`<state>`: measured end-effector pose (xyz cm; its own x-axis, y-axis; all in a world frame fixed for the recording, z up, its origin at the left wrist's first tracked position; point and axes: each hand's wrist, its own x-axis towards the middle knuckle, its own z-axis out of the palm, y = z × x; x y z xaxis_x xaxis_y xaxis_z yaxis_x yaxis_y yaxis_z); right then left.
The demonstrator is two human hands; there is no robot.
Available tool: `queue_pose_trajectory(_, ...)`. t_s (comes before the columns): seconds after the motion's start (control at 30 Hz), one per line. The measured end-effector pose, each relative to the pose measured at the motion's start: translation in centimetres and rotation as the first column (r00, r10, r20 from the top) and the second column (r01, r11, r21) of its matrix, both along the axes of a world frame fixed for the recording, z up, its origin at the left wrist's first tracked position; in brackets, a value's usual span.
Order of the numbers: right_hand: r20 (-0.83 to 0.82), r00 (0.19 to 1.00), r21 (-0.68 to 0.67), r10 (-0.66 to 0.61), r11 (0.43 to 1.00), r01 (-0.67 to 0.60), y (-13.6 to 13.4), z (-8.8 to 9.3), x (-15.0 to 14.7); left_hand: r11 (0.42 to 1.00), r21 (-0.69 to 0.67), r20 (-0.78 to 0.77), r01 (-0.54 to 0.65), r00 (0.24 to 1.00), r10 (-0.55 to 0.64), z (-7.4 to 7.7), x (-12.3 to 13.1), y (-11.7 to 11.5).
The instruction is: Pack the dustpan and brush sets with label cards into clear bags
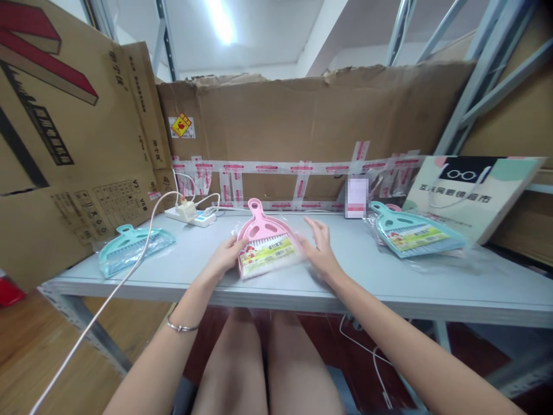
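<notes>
A pink dustpan with a small brush [264, 233], in clear plastic wrap with a yellow-green label, is at the front middle of the table. My left hand [227, 256] grips its left edge, thumb on top and the other fingers partly hidden. At its right edge, my right hand [322, 251] is open with fingers spread, the thumb side close against the wrap. Over on the left lies a wrapped turquoise dustpan [136, 248]. To the right, another turquoise dustpan [419, 230] lies on other wrapped pieces, one showing a pink handle.
A white power strip [190, 215] with plugs and a charger stands at the back left. Its white cable [129, 271] hangs across the table's left side. A phone [356, 197] leans against the taped cardboard [302, 121]. A paper bag [466, 196] stands at the right.
</notes>
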<state>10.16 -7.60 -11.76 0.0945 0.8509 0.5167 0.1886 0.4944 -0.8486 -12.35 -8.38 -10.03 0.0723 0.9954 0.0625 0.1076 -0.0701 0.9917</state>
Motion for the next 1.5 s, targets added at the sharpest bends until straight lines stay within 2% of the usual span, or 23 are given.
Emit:
queue_pose_trajectory(0.07,0.186,0.983,0.144,0.001,0.989,-0.028,-1.0,0.6,-0.4,0.999,0.019,0.012,-0.034,0.999,0.034,0.0,0.0,-0.1)
queue_pose_trajectory(0.13,0.265,0.957,0.112,0.115,0.982,-0.149,-1.6,1.0,-0.8,0.997,0.045,0.039,-0.065,0.997,0.063,0.0,0.0,-0.1)
queue_pose_trajectory(0.2,0.145,0.965,-0.036,0.216,0.976,-0.213,-1.6,1.1,-1.0,0.993,0.081,0.086,-0.089,0.993,0.082,0.2,0.0,-0.1)
queue_pose_trajectory(0.27,-0.014,0.977,-0.135,0.211,0.968,-0.21,-0.8,1.1,-1.3,0.988,0.115,0.13,-0.101,0.988,0.086,0.5,0.2,0.1)
queue_pose_trajectory(0.4,-0.249,0.943,-0.221,0.219,0.935,-0.275,1.7,1.1,-2.4,0.986,0.164,0.152,-0.04,0.988,0.015,1.0,0.9,0.4)
queue_pose_trajectory(0.53,-0.5,0.836,-0.243,0.228,0.889,-0.388,3.2,1.2,-3.6,0.984,0.171,0.018,0.058,0.998,-0.062,1.7,1.2,0.6)
queue_pose_trajectory(0.67,-0.651,0.738,-0.256,0.178,0.864,-0.433,2.9,1.1,-3.2,0.963,0.266,-0.091,-0.029,0.994,0.055,2.5,0.9,1.4)
queue_pose_trajectory(0.77,-0.711,0.689,-0.279,0.141,0.843,-0.46,2.5,0.9,-2.9,0.939,0.305,-0.07,-0.157,0.98,0.187,2.8,1.3,2.1)
queue_pose_trajectory(0.87,-0.758,0.642,-0.287,0.112,0.827,-0.483,2.3,1.0,-3.5,0.868,0.414,-0.001,-0.275,0.953,0.303,3.0,2.5,2.5)
queue_pose_trajectory(0.93,-0.803,0.588,-0.267,0.098,0.823,-0.502,2.4,1.3,-4.1,0.816,0.5,0.001,-0.289,0.943,0.333,3.5,3.0,2.8)
queue_pose_trajectory(0.97,-0.828,0.554,-0.252,0.088,0.824,-0.507,2.6,1.6,-4.2,0.823,0.509,-0.035,-0.253,0.949,0.313,3.9,3.1,3.1)
queue_pose_trajectory(1.0,-0.849,0.522,-0.239,0.076,0.827,-0.509,2.7,1.8,-4.3,0.854,0.484,-0.089,-0.193,0.959,0.267,4.5,3.0,3.4)
queue_pose_trajectory(1.07,-0.87,0.492,-0.255,0.033,0.825,-0.505,3.1,2.4,-4.0,0.93,0.365,-0.196,-0.047,0.972,0.126,5.8,2.1,4.2)
queue_pose_trajectory(1.1,-0.863,0.505,-0.289,0.007,0.813,-0.505,3.4,2.6,-3.7,0.958,0.288,-0.219,0.021,0.975,0.045,6.5,1.4,4.8)
queue_pose_trajectory(1.17,-0.838,0.545,-0.362,-0.03,0.778,-0.513,4.0,3.0,-2.8,0.981,0.167,-0.171,0.093,0.983,-0.064,7.7,-0.1,5.9)
queue_pose_trajectory(1.23,-0.822,0.569,-0.378,-0.012,0.759,-0.53,4.8,3.2,-1.9,0.99,0.071,-0.032,0.121,0.992,-0.119,8.4,-1.4,7.2)
queue_pose_trajectory(1.3,-0.808,0.587,-0.355,0.049,0.755,-0.551,5.7,3.2,-1.1,0.978,-0.061,0.104,0.199,0.976,-0.192,8.7,-2.0,8.5)
queue_pose_trajectory(1.4,-0.781,0.613,-0.346,0.119,0.735,-0.583,6.9,2.9,-0.6,0.89,-0.221,0.262,0.4,0.903,-0.341,8.3,-1.9,10.3)
queue_pose_trajectory(1.5,-0.785,0.612,-0.367,0.091,0.729,-0.578,7.7,2.8,-0.8,0.831,-0.199,0.391,0.519,0.82,-0.418,7.1,-1.0,11.1)
